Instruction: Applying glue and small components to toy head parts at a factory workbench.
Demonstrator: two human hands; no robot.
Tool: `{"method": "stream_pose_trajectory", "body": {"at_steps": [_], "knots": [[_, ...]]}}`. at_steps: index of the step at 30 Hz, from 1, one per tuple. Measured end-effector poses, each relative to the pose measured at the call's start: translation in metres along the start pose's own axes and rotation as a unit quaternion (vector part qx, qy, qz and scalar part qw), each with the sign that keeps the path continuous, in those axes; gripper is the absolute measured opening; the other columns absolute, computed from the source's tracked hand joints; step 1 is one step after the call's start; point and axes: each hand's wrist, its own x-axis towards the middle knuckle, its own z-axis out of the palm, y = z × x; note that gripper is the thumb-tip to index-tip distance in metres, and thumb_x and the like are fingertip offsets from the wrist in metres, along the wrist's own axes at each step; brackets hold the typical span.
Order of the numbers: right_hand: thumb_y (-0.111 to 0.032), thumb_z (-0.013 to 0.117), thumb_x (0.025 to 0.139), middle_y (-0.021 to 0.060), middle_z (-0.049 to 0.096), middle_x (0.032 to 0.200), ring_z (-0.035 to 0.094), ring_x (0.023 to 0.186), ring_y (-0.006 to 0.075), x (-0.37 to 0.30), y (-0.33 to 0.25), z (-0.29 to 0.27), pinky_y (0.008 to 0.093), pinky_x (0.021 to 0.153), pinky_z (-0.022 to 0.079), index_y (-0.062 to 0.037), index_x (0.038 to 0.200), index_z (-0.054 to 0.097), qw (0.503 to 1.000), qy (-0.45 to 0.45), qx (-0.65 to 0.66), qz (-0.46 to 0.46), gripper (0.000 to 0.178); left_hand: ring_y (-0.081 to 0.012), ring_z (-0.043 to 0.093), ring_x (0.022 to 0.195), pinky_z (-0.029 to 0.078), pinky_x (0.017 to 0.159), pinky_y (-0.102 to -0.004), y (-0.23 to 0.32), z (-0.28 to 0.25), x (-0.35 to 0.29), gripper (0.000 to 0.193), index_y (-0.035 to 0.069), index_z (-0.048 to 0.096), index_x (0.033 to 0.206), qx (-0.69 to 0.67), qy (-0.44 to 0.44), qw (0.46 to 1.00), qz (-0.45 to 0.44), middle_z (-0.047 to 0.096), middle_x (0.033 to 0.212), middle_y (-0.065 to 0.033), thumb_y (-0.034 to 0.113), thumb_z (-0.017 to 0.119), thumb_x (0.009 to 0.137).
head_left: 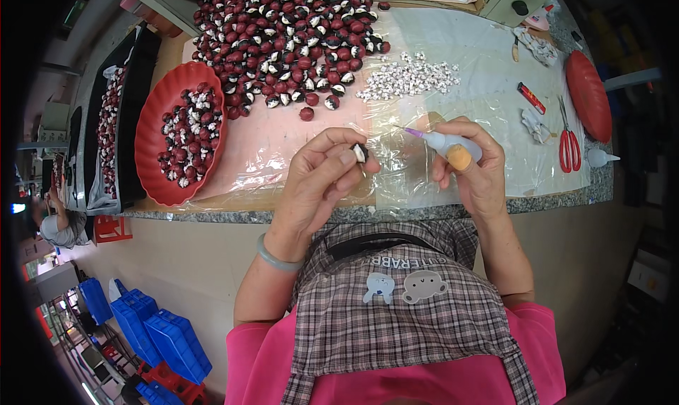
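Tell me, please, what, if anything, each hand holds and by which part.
The left hand pinches a small dark-and-white piece by its sides; the right hand grips a white squeeze bottle around its body.

We look steeply down from the left head-worn fisheye, upright and unmirrored, over the apron (399, 327) close beneath us, toward the left hand (322, 170) and right hand (482, 170) near mid-view, the table (552, 203) bowing beyond.

Black-and-white piece (360, 153), tilted purple-tipped squeeze bottle (440, 143)
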Motion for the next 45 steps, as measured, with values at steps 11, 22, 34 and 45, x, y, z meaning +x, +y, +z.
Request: {"method": "stream_pose_trajectory", "body": {"at_steps": [11,22,34,45], "knots": [[-0.003,0.068,0.084,0.0117,0.066,0.093,0.062,0.069,0.0118,-0.016,-0.022,0.016,0.0218,0.057,0.050,0.0016,0.121,0.050,0.987,0.058,-0.124,-0.088,0.042,-0.0031,0.039,0.058,0.030,0.049,-0.0135,-0.015,0.010,-0.007,0.029,-0.001,0.053,0.120,0.044,0.008,0.999,-0.014,0.063,0.088,-0.0115,0.007,0.056,0.092],[-0.013,0.064,0.088,0.0163,0.065,0.098,0.063,0.074,0.0144,-0.016,-0.017,0.015,0.0242,0.063,0.051,0.0040,0.127,0.047,0.950,0.022,-0.255,-0.179,0.046,-0.0024,0.040,0.059,0.031,0.050,-0.0130,-0.013,0.008,-0.007,0.028,0.001,0.053,0.118,0.065,0.015,0.997,-0.028,0.064,0.087,-0.0089,0.005,0.057,0.090],[-0.017,0.061,0.090,0.0170,0.066,0.093,0.062,0.066,0.0134,-0.018,-0.018,0.012,0.0217,0.055,0.049,0.0039,0.128,0.046,0.915,0.002,-0.345,-0.208,0.046,-0.0017,0.037,0.056,0.028,0.048,-0.0152,-0.018,0.007,-0.007,0.026,0.003,0.055,0.117,0.079,0.011,0.996,-0.035,0.064,0.084,-0.0052,0.007,0.058,0.092],[-0.016,0.075,0.077,0.0156,0.068,0.098,0.069,0.084,0.0233,-0.016,-0.022,0.016,0.0296,0.073,0.054,0.0026,0.115,0.058,0.904,0.027,-0.354,-0.239,0.047,-0.0026,0.038,0.058,0.030,0.049,-0.0134,-0.017,0.006,-0.005,0.027,0.001,0.054,0.118,0.056,0.006,0.997,-0.045,0.063,0.086,-0.0093,0.005,0.057,0.091]]}}
